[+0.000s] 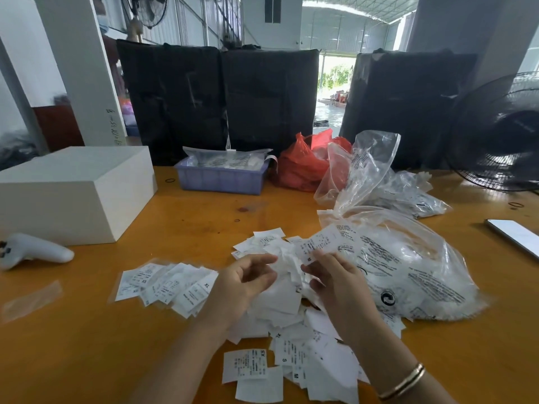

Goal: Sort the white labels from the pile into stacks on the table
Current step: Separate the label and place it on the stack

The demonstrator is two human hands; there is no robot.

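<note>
I am pinching one label (319, 243), marked M, in my right hand (335, 282) above the pile (291, 310); my left hand (242, 282) is hovering loosely curled, holding nothing. Next, I judge, it is going to the fanned stacks (166, 284) left on the counter (87, 345).

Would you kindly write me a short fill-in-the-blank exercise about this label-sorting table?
1. The right hand pinches a label marked with the size letter ____.
2. The lavender tray stands between the white box and a ____ plastic bag.
3. A gold bangle sits on the ____ wrist.
4. The left hand holds ____.

Missing words: M; red; right; nothing
</note>
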